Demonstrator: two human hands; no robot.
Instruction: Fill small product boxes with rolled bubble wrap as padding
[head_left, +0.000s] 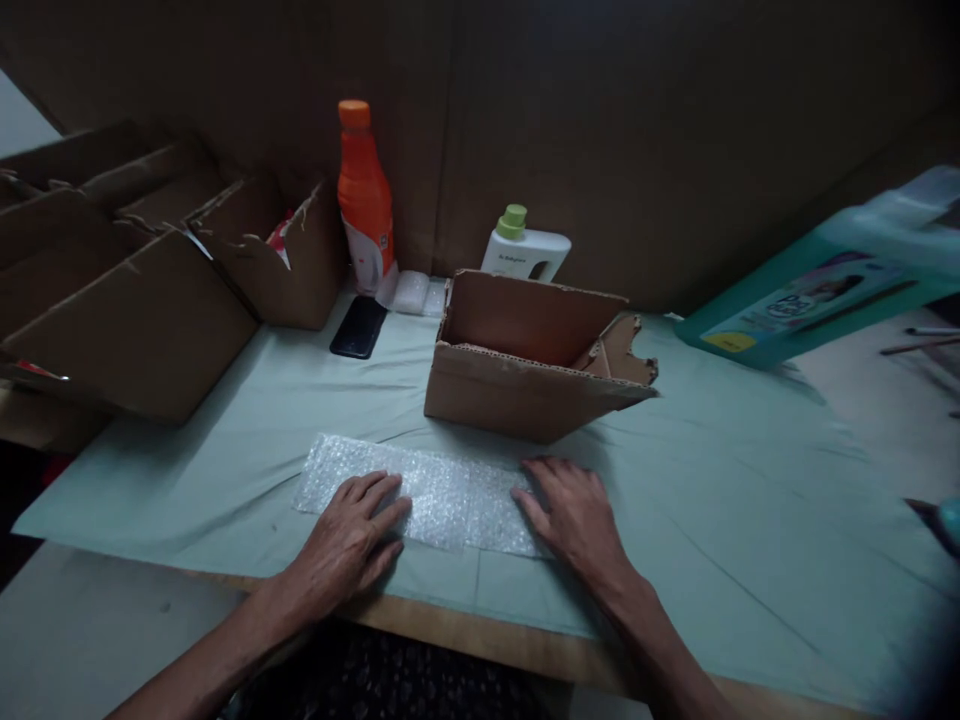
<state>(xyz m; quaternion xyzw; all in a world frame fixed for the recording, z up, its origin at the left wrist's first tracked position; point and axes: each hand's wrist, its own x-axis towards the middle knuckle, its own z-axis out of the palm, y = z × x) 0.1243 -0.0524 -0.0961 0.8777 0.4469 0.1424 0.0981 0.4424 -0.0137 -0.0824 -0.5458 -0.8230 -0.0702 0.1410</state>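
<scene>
A strip of clear bubble wrap lies flat on the pale green cloth near the table's front edge. My left hand rests on its lower left part, fingers stretched out and holding nothing. On the strip's right end lies my right hand, its fingers spread over the plastic. Just beyond the strip stands an open cardboard box with torn, ragged edges at its right end.
Behind the box are a white bottle with a green cap, an orange bottle, a rolled piece of bubble wrap and a black phone. Cardboard bins stand left. A large green-liquid jug leans at right.
</scene>
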